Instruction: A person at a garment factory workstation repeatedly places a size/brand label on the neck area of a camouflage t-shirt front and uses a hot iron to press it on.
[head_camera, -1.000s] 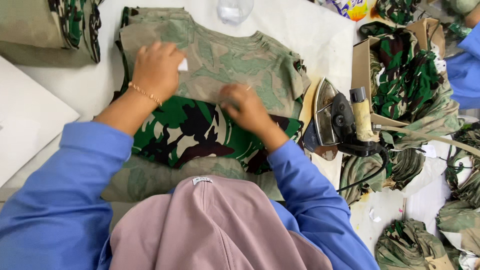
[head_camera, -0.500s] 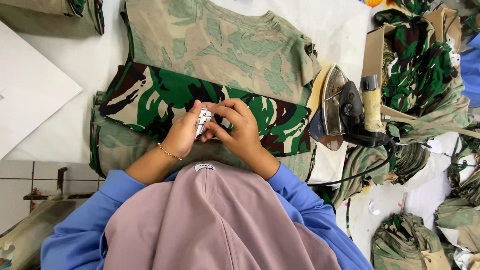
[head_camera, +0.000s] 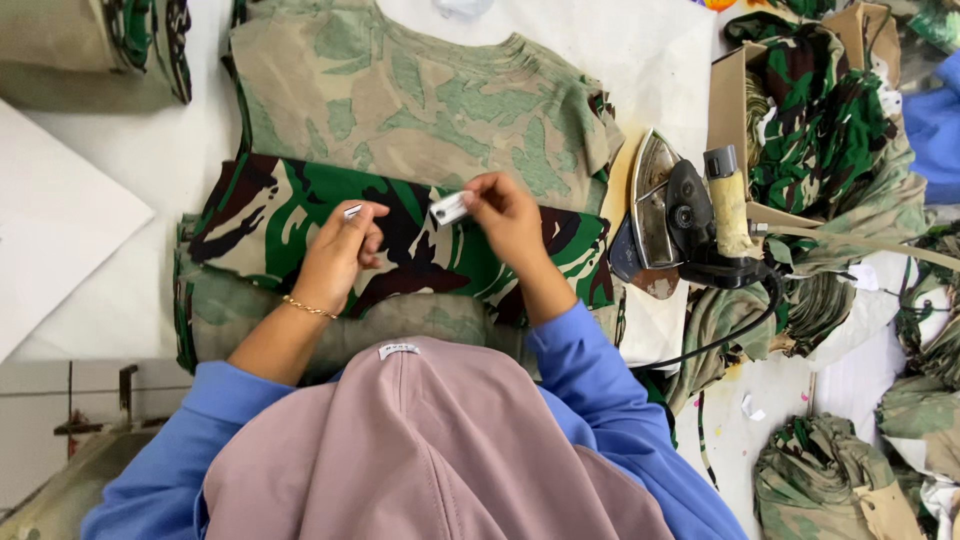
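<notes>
A camouflage shirt (head_camera: 400, 100) lies inside out on the white table (head_camera: 150, 150), its lower hem folded up so the dark green pattern (head_camera: 290, 215) shows. My right hand (head_camera: 505, 215) hovers over that fold and pinches a small white tag (head_camera: 448, 208) between its fingers. My left hand (head_camera: 335, 255) is just to the left, fingers curled around a tiny white scrap (head_camera: 352, 211). Both hands sit a short gap apart above the folded hem. A mauve headscarf (head_camera: 420, 450) and blue sleeves fill the bottom of the view.
A clothes iron (head_camera: 665, 215) rests tilted at the right of the shirt, its cord trailing down. A cardboard box (head_camera: 800, 110) of camouflage garments stands at the far right, with more bundles (head_camera: 820, 480) below. Folded garments (head_camera: 100, 45) lie top left, a white sheet (head_camera: 50, 230) at left.
My hands came off the shirt, met at the folded hem over a small white tag, then drew apart, each now holding a white piece. The view shifted slightly.
</notes>
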